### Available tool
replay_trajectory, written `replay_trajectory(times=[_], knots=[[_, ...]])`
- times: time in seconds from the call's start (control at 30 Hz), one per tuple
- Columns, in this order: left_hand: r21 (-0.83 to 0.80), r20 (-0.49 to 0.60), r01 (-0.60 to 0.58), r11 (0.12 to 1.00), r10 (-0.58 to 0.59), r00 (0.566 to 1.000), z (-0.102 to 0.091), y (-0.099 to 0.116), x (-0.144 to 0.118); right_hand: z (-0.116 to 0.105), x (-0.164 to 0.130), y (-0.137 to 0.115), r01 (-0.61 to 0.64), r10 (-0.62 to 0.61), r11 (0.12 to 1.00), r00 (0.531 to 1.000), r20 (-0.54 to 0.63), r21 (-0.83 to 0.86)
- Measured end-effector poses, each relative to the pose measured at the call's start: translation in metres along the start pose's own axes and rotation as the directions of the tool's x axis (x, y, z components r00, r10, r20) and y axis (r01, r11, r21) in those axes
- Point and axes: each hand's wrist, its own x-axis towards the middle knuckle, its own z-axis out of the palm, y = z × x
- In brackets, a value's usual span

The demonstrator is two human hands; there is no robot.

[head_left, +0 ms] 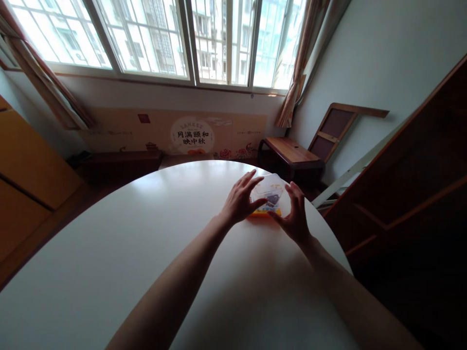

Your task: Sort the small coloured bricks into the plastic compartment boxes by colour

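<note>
Flanking the clear-lidded box [269,196] near the table [109,253] edge, both hands.

box [269,194] on table [127,243], bench [292,153] behind
</note>
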Motion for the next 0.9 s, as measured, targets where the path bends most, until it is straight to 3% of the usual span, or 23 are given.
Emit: replay_trajectory(times=[0.07, 0.13, 0.17, 0.23, 0.3, 0.37, 0.43, 0.57, 0.9], knots=[[0.014, -0.049, 0.054, 0.998, -0.053, 0.997, -0.01, -0.005, -0.01, -0.003, -0.003, -0.01, 0.081, -0.083, 0.996, 0.996, -0.042, -0.047], [0.036, -0.104, 0.143, 0.989, -0.139, 0.985, -0.023, -0.013, -0.025, -0.004, -0.006, -0.025, 0.228, -0.228, 0.972, 0.974, 0.003, -0.054], [0.059, -0.122, 0.183, 0.981, -0.174, 0.977, -0.03, -0.018, -0.035, -0.003, -0.008, -0.033, 0.318, -0.315, 0.947, 0.946, 0.078, -0.035], [0.136, -0.106, 0.207, 0.969, -0.193, 0.975, -0.046, -0.029, -0.056, 0.005, -0.012, -0.05, 0.467, -0.453, 0.884, 0.846, 0.28, 0.017], [0.226, -0.06, 0.195, 0.954, -0.186, 0.981, -0.065, -0.038, -0.077, 0.017, -0.013, -0.062, 0.541, -0.491, 0.841, 0.743, 0.455, 0.024], [0.281, -0.061, 0.222, 0.934, -0.213, 0.975, -0.084, -0.045, -0.095, 0.029, -0.014, -0.067, 0.563, -0.464, 0.826, 0.699, 0.545, -0.019], [0.305, -0.089, 0.263, 0.915, -0.248, 0.965, -0.101, -0.049, -0.11, 0.039, -0.013, -0.066, 0.561, -0.432, 0.826, 0.689, 0.582, -0.051], [0.352, -0.079, 0.291, 0.89, -0.282, 0.956, -0.127, -0.053, -0.133, 0.046, -0.009, -0.056, 0.507, -0.388, 0.86, 0.714, 0.583, -0.049], [0.377, -0.071, 0.347, 0.859, -0.347, 0.935, -0.156, -0.053, -0.177, 0.05, -0.002, -0.034, 0.415, -0.328, 0.909, 0.75, 0.574, -0.023]])
